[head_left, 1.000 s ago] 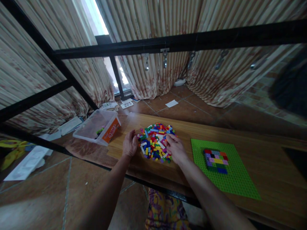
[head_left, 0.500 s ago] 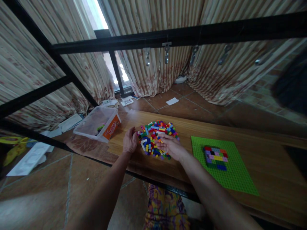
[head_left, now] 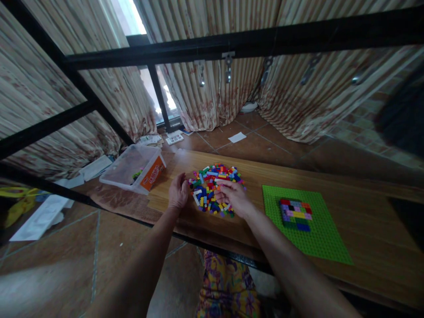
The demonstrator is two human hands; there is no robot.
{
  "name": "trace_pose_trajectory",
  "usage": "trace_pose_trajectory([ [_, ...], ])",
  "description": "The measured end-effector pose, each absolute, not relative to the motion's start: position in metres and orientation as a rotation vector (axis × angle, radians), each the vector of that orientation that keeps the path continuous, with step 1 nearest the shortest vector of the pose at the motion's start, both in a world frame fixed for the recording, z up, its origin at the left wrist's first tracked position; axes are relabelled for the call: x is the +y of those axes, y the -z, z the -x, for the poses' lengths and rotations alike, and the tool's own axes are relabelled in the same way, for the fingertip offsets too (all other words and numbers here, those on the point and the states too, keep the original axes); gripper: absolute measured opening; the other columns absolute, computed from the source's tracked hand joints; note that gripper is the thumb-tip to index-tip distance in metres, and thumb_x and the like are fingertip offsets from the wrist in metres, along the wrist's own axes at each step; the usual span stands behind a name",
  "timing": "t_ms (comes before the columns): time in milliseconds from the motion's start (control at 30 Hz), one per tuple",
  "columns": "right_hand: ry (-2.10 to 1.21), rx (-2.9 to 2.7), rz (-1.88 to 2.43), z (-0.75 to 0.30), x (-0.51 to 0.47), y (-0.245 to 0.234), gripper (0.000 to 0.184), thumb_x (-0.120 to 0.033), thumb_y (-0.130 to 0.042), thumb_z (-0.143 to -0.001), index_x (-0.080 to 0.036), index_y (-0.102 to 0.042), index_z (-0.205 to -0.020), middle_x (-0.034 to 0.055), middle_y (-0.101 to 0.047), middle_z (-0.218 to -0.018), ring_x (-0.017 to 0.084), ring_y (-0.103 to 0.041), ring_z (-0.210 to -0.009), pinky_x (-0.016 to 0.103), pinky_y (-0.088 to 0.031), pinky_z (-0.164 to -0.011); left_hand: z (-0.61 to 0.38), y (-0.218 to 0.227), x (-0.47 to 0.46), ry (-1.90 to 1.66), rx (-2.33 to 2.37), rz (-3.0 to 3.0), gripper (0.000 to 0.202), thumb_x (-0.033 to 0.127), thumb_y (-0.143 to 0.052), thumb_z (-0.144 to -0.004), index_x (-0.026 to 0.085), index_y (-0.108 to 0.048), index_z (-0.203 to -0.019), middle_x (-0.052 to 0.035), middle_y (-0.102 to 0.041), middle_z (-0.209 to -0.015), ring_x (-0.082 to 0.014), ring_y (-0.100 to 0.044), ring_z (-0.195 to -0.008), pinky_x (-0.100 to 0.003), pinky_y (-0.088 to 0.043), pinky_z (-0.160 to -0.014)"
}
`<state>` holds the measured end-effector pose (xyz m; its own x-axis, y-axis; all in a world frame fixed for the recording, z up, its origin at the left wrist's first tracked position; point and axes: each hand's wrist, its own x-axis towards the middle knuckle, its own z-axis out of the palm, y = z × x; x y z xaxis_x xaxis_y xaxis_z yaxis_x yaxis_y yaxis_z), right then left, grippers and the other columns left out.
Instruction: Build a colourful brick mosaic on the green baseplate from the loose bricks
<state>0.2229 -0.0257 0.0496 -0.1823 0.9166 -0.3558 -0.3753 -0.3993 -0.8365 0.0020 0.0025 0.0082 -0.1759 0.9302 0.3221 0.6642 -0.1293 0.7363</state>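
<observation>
A pile of small coloured bricks (head_left: 212, 183) lies on the wooden table (head_left: 265, 174). My left hand (head_left: 178, 193) rests palm down at the pile's left edge, fingers loosely bent, with nothing seen in it. My right hand (head_left: 232, 197) lies over the pile's right side with its fingers curled among the bricks; whether it pinches one is hidden. To the right lies a green baseplate (head_left: 319, 240) carrying a flat block of joined bricks (head_left: 294, 214) in red, purple, yellow, green and blue.
A clear plastic box (head_left: 132, 170) with an orange label stands at the table's left end, a few bricks inside. Black metal bars (head_left: 232, 42) cross overhead and to the left. Papers lie on the tiled floor by the curtains.
My right hand has slid left, from the pile's right edge onto the pile. The left hand has stayed at the pile's left edge. The view has shifted slightly.
</observation>
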Motion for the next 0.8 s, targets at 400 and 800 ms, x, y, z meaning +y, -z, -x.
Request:
trace_pose_trajectory([
  [400, -1.745, -0.678, 0.98, -0.238, -0.04, -0.058, 0.027, -0.031, -0.081, -0.064, -0.019, -0.066, -0.082, 0.0, -0.07, -0.071, 0.009, -0.063, -0.061, 0.02, -0.052, -0.058, -0.004, -0.013, 0.003, -1.155, 1.869, -1.758, 0.044, 0.036, -0.044, -0.085, 0.014, -0.058, -0.12, -0.0136, -0.066, -0.114, -0.024, -0.062, -0.105, -0.04, -0.049, -0.095],
  [800, -1.602, -0.727, 1.02, -0.214, -0.042, -0.054, 0.028, -0.041, -0.074, -0.07, -0.021, -0.06, -0.084, -0.0065, -0.064, -0.06, 0.007, -0.056, -0.043, 0.02, -0.049, -0.045, 0.002, -0.009, 0.006, -1.186, 1.857, -1.825, 0.045, 0.041, -0.044, -0.085, 0.017, -0.059, -0.119, -0.0106, -0.067, -0.111, -0.0241, -0.063, -0.104, -0.039, -0.05, -0.094],
])
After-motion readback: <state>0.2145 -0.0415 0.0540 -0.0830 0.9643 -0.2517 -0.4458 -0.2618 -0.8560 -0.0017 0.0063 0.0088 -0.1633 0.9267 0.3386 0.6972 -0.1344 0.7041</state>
